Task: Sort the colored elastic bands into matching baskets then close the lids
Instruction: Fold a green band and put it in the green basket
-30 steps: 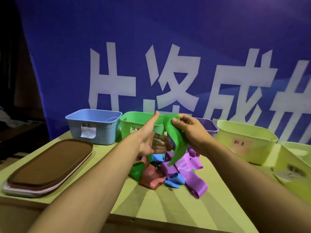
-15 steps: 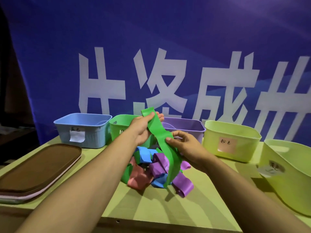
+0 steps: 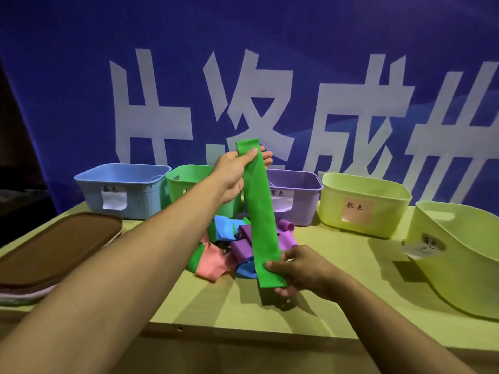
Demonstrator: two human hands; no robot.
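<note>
Where it drooped in a curve a moment ago, I see the green band (image 3: 261, 211) pulled out flat and straight. My left hand (image 3: 237, 176) pinches its top end, my right hand (image 3: 298, 268) its bottom.

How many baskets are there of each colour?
Blue basket: 1
Green basket: 1
Purple basket: 1
Yellow-green baskets: 2
Total: 5
</note>
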